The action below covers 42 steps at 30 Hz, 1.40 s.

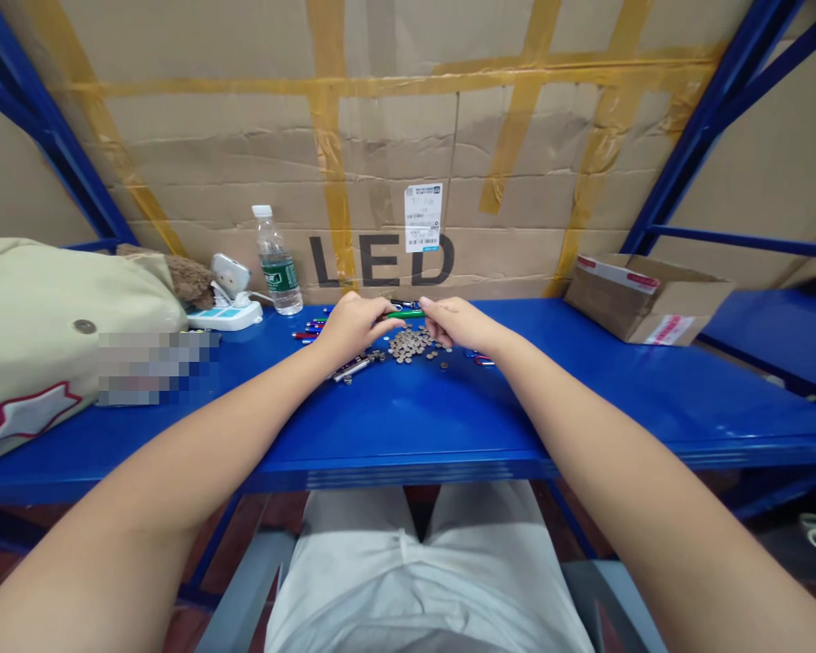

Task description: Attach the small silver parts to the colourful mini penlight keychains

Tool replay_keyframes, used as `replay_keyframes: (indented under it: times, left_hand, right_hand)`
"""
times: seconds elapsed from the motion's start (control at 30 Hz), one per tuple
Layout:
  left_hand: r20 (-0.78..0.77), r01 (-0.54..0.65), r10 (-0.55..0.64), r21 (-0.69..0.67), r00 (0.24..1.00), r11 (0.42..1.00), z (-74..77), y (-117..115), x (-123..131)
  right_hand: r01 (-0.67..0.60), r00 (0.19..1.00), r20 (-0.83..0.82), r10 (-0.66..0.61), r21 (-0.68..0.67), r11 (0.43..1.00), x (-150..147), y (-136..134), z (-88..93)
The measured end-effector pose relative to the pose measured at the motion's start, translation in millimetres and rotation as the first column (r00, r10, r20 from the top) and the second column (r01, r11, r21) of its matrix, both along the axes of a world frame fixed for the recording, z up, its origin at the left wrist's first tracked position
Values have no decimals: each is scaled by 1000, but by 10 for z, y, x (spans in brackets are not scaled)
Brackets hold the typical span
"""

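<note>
A slim green pen-shaped tube [413, 314] lies crosswise between my two hands. My left hand [357, 328] has its left end between thumb and fingers. At the tube's right end, the fingers of my right hand [452, 323] are closed in a pinch. Below them is a heap of small round metal discs [409, 345], coin-like or like button cells; I cannot tell which. Several coloured pen-shaped tubes [306, 336] lie left of my left hand. Silvery tubes [354, 368] rest under its wrist. More small blue and red pieces [482, 359] show beside my right wrist.
A water bottle [280, 268] and a white power strip [228, 316] stand at the back left of the blue table [394, 426]. A pale bag [61, 336] fills the left side. An open cardboard box [643, 299] sits at the right. Large taped cardboard [517, 209] closes off the back.
</note>
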<state>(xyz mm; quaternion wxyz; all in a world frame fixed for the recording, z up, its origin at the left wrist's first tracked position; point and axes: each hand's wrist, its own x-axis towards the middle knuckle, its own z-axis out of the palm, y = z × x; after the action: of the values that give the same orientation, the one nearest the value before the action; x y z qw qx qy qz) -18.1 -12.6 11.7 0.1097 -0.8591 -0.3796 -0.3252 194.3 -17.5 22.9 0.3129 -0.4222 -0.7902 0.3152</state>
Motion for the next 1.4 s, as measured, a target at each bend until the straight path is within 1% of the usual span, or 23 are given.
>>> replay_keyframes:
  times: [0.07,0.2,0.27,0.37,0.47,0.53,0.63,0.73,0.8,0.87,0.9,0.97,1.0,1.07,1.1,1.13,1.17,1.23,1.27,1.3,1.33,1.37,1.4]
  left_hand:
    - [-69,-22,28,88,997,996,-12,17,-10]
    - [-115,-24,40,136,993,990,-28,38,-8]
    - [-138,3,20,163,990,987,-3,24,-15]
    - [-185,36,5,218,983,975,60,-19,-33]
    - [-170,29,10,223,985,974,94,-42,-26]
    - [-156,4,29,208,987,978,84,-33,-2]
    - [-199,-67,107,197,974,978,40,8,26]
    - [-230,-129,163,154,960,980,3,64,-9]
    - [-229,-153,179,128,957,980,-8,103,-68]
    - [-233,-177,204,131,951,975,-11,137,-132]
    - [-237,-189,217,137,947,972,-9,150,-158]
    - [-238,-201,229,134,944,970,-3,159,-183]
    - [-229,-199,222,118,948,973,1,153,-180]
    - [-178,-177,186,65,966,982,9,123,-143]
    - [-140,-156,159,32,977,987,11,101,-111]
    - [-103,-127,126,-3,987,992,11,77,-74]
    - [-78,-93,90,-36,993,995,9,54,-33]
    - [-95,-33,24,-87,995,996,-5,18,45]
    - [-125,-19,6,-102,992,995,-15,8,76]
    - [-157,-19,1,-110,988,994,-25,5,100]
    - [-183,-28,7,-112,983,993,-36,7,114]
    - [-200,-44,21,-114,980,993,-45,13,119]
    - [-209,-63,37,-118,977,991,-51,21,114]
  right_hand:
    - [-17,1000,-20,16,-33,999,1,4,5]
    - [-14,1000,-4,14,-86,996,22,25,3]
    - [-25,1000,15,27,-90,996,37,34,-1]
    - [-75,997,15,76,-83,994,55,39,-4]
    - [-83,997,-10,83,-86,993,52,38,1]
    - [-65,998,-26,63,-116,991,45,42,10]
    - [-7,999,-36,1,-149,989,55,75,20]
    - [125,992,-19,-128,-126,984,119,156,4]
    - [239,971,29,-237,-58,969,187,229,-28]
    - [320,937,119,-328,83,944,259,300,-68]
    - [339,919,164,-359,137,931,289,329,-87]
    - [372,893,203,-402,169,913,325,364,-110]
    - [382,892,194,-408,158,911,325,365,-114]
    - [363,920,120,-374,99,926,281,332,-107]
    - [323,943,67,-327,65,944,240,299,-98]
    - [260,965,17,-261,36,965,190,258,-86]
    - [172,985,-20,-171,23,985,137,213,-73]
    - [10,999,-32,-9,35,999,46,131,-47]
    - [-35,999,-9,36,43,998,21,104,-35]
    - [-45,999,21,44,53,998,17,91,-25]
    - [-26,998,60,21,74,997,36,95,-19]
    - [14,993,118,-27,105,994,76,115,-17]
    - [66,977,189,-98,168,983,132,149,-22]
